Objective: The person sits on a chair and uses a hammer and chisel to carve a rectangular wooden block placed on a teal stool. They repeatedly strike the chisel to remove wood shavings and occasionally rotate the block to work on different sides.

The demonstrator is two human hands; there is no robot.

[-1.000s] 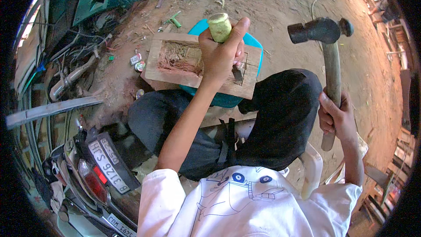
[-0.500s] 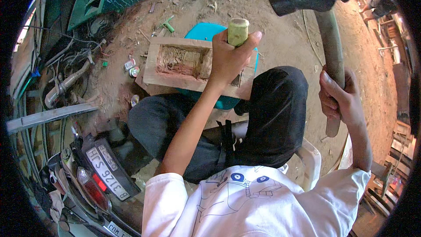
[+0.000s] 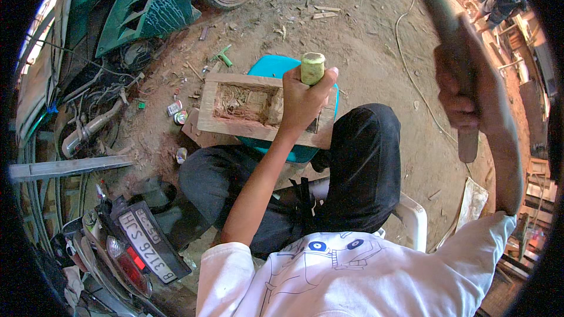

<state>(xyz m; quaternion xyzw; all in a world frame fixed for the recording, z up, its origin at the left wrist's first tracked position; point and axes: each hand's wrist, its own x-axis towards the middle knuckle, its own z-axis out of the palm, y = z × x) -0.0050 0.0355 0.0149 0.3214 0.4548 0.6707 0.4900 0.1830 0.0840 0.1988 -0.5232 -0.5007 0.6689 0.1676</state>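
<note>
The left hand [image 3: 302, 97] is wrapped tight around a chisel [image 3: 312, 68], fingers pressed together on its pale, yellow-green handle, whose blunt round top sticks up above the fist; the blade is hidden behind the hand and wood. The chisel stands near the right end of a rectangular wooden block [image 3: 258, 111], a pale plank-like piece with a deep rectangular recess cut into it, the floor of the recess rough with splinters and loose chips while the surrounding rim is flat and smooth. The block lies across a turquoise plastic stool [image 3: 267, 66], overhanging it on the left and toward the person's knees, which sit just below the block's near edge in dark trousers. The right hand [image 3: 464, 91] is raised high at the right, well apart from the block, closed in a full grip on the worn wooden handle of a hammer [image 3: 452, 41]; the handle runs up to the top of the view, where the head is cut off and blurred. Between the two hands lies bare dirt floor [image 3: 376, 41], sandy and littered with wood scraps. To the left, room is tight: a green motorcycle fairing [image 3: 147, 6], a tyre and an exhaust pipe crowd close, and a motorcycle's rear number plate [image 3: 144, 240] sits by the left knee.
</note>
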